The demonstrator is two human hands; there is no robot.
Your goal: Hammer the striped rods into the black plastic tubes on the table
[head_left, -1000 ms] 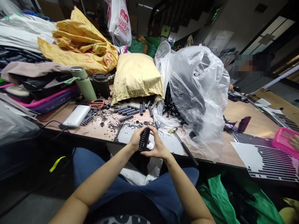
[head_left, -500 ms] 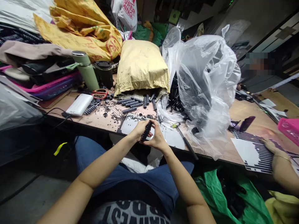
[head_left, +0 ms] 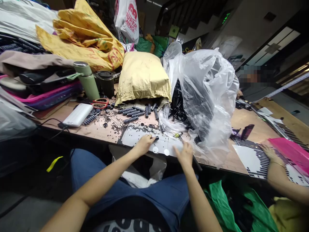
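Observation:
My left hand (head_left: 144,144) is closed around a small black bar-shaped piece (head_left: 156,139), above a white sheet (head_left: 131,135) at the table's front edge. Only the piece's end sticks out past my fingers. My right hand (head_left: 185,154) reaches over a tool (head_left: 178,134) with a yellow-green end and a dark handle. Its thumb and fingers are apart, and it covers the middle of the tool. Two white discs (head_left: 166,152) show on the sheet between my hands. Tiny black bits (head_left: 116,127) are scattered behind the sheet, near several black-and-white ridged rods (head_left: 131,112).
A yellow sack (head_left: 145,75) and a clear plastic bag (head_left: 207,96) of black parts stand behind. To the left are a white power bank (head_left: 77,115), red-handled scissors (head_left: 100,103) and a green flask (head_left: 87,80). A co-worker's hand (head_left: 270,153) rests on a patterned sheet at right.
My hands have parted from around the black piece, which stays with the left. My right hand has moved right, over the tool. The view has tilted up slightly.

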